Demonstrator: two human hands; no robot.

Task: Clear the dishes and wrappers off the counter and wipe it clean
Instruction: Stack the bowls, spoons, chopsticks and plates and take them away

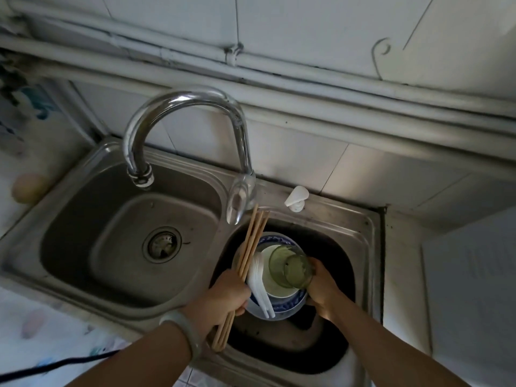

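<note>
A pale round thing (pixel 26 188), too blurred to name, lay on the far left counter. Beside it was the steel sink's (pixel 363 233) left basin (pixel 83 219), with the drain strainer (pixel 162 245) at its bottom and the chrome faucet (pixel 190 107) arching over it. The left hand (pixel 227 294), a pale bangle (pixel 184 328) on its wrist, was curled tight round a bundle of wooden chopsticks (pixel 252 241) pointing away toward the faucet base. In the right basin was a blue-and-white plate (pixel 287 305) carrying a white bowl (pixel 279 291) and white spoons (pixel 258 280). I could not tell whether the plate touched bottom. The right hand (pixel 321 289) gripped the base of a green glass (pixel 293 270) tipped over the bowl. A white soap pump (pixel 296 198) stood on the far rim.
</note>
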